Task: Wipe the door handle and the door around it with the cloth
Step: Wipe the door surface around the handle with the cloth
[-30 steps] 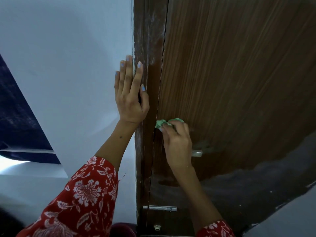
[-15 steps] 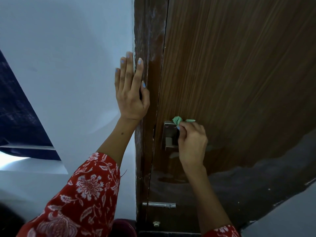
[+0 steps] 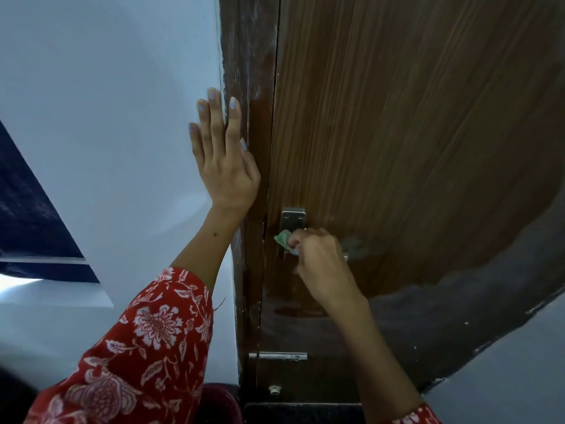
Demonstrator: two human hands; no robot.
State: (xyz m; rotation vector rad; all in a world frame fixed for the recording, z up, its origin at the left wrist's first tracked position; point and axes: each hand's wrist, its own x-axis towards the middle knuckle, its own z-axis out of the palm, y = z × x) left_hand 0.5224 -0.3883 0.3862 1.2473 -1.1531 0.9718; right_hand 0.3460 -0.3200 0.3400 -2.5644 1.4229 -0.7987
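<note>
Now, as labelled:
Left hand (image 3: 224,166): flat, fingers straight, on wall (image 3: 107,117) and frame (image 3: 247,71).
Right hand (image 3: 321,264): grips cloth (image 3: 282,239) against handle (image 3: 293,220) plate.
Door (image 3: 412,133): wood-grain.

right hand (image 3: 321,258) with green cloth (image 3: 283,239) dropped toward 6 o'clock from above the handle plate (image 3: 292,220) onto the handle itself; plate top now uncovered at 12 o'clock of the cloth, lever mostly hidden

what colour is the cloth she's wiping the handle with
Light green. The cloth shows in the head view, bunched in the right hand.
</note>
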